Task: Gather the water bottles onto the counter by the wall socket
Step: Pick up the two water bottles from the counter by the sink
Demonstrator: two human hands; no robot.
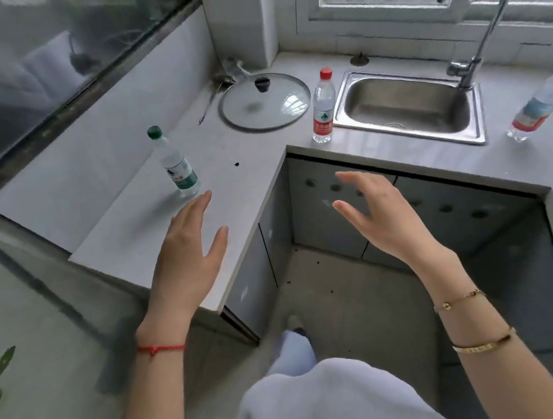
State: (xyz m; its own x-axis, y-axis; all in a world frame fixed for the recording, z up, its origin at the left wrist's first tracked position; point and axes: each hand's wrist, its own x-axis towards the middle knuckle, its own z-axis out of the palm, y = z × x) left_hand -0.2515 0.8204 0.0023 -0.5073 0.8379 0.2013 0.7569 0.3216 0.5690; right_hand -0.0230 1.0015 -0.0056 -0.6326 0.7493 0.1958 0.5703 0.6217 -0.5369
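Three clear water bottles stand on the grey counter (133, 232). A green-capped bottle (175, 164) stands on the left arm of the counter. A red-capped bottle (322, 107) stands just left of the sink. Another red-capped bottle (542, 103) stands at the far right edge of view. My left hand (187, 254) hovers open over the counter, its fingertips just short of the green-capped bottle. My right hand (378, 211) is open in the air in front of the cabinet, holding nothing. No wall socket shows in view.
A glass pot lid (264, 102) lies on the counter corner with some utensils behind it. A steel sink (408, 104) with a curved tap (474, 24) sits under the window. The L-shaped counter wraps around the floor where I stand. A glass partition runs along the left.
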